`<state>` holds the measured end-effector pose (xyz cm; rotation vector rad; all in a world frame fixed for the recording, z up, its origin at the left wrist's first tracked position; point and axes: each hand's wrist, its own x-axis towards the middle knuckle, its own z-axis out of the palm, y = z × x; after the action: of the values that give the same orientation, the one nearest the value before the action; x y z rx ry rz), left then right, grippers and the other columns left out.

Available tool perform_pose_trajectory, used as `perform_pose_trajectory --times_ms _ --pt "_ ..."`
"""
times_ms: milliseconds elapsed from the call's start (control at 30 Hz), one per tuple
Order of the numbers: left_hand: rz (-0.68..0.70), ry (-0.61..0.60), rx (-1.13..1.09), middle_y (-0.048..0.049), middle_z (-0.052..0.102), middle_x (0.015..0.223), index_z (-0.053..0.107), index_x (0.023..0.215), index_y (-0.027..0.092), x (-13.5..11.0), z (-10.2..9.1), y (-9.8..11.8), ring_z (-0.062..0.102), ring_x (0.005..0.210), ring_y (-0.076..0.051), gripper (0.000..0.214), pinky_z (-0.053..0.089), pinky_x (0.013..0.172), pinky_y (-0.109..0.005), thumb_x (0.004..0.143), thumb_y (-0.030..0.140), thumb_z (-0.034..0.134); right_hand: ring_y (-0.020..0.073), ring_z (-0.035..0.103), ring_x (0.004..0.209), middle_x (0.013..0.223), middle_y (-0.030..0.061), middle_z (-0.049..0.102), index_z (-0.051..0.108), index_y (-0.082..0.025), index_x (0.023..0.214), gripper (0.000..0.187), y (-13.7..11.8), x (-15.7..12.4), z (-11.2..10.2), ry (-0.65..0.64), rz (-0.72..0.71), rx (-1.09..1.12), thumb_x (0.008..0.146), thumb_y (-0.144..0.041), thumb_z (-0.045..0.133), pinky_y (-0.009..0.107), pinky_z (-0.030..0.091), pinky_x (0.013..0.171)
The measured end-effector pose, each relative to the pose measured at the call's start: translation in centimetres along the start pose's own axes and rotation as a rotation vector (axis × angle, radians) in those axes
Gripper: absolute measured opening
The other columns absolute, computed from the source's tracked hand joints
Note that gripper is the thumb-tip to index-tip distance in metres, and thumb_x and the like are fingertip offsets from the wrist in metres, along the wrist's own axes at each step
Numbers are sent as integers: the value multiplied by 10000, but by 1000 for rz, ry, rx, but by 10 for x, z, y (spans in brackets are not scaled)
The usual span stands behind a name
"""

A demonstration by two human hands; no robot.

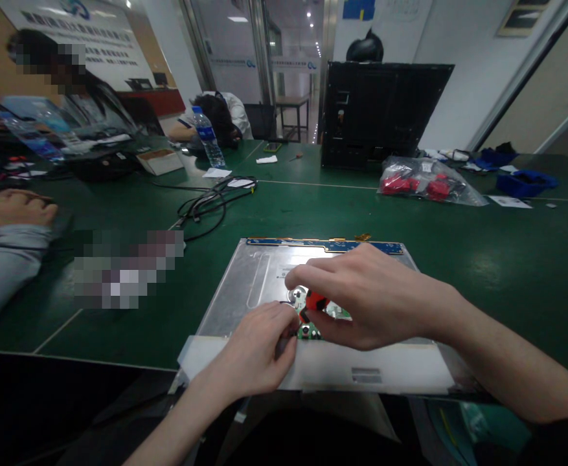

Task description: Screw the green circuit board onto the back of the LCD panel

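The right hand (pixel 366 301) grasps a red-and-black tool (pixel 315 301) over a green circuit board (pixel 307 334); whether the left hand (pixel 259 346), fingers curled alongside, grips anything cannot be told.

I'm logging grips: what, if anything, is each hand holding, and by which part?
The right hand holds a red and black tool, apparently by its handle. Whether the left hand, beside it, holds anything cannot be told.
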<state>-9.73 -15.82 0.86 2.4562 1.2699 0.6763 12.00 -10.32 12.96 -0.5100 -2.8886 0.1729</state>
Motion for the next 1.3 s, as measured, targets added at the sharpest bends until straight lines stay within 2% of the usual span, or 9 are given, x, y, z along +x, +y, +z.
perform_pose_trajectory --times_ms 100,233,367,500,700,1033,1300 --pt "5 -7 -5 -29 586 766 465 790 228 1 -1 1 549 708 -218 66 396 638 -333 839 185 461 155 580 718 1003 56 719 569 -159 1186 264 0 -1 0 5 -12 14 937 -244 553 295 271 582" --pt "-4 -8 13 -41 601 797 479 810 226 1 -1 0 567 735 -227 62 418 666 -347 857 190 461 171 608 724 930 46 738 577 -159 1219 294 0 1 0 -14 22 0 1013 -367 548 301 267 585" --pt "9 0 1 -44 605 804 491 823 225 1 -1 0 570 738 -229 54 424 669 -350 854 193 460 163 595 713 961 50 729 582 -158 1180 222 0 2 1 -14 32 -14 1006 -284 523 299 270 581" --pt "6 -14 4 -41 594 783 486 817 224 1 -1 1 558 719 -230 54 414 648 -348 847 188 460 154 569 720 1002 51 704 562 -152 1184 253 0 0 0 -1 -12 10 942 -220 542 294 282 581" --pt "-10 -25 13 -67 617 837 515 835 210 0 0 -1 583 769 -248 69 458 693 -377 866 201 453 157 580 725 923 31 712 600 -172 1184 241 1 1 0 -18 -3 -7 1031 -339 518 297 280 591" --pt "-4 0 -1 -59 646 855 564 865 201 -1 0 0 593 774 -236 83 466 708 -364 875 183 484 156 569 748 996 46 706 615 -154 1156 200 -1 2 3 25 -1 -10 1024 -264 513 296 270 583" --pt "40 35 -9 -15 587 756 493 804 213 0 3 -6 539 688 -195 103 389 630 -314 892 161 478 149 544 721 968 43 703 614 -154 1149 193 0 3 2 20 9 -21 1014 -260 524 291 254 579"
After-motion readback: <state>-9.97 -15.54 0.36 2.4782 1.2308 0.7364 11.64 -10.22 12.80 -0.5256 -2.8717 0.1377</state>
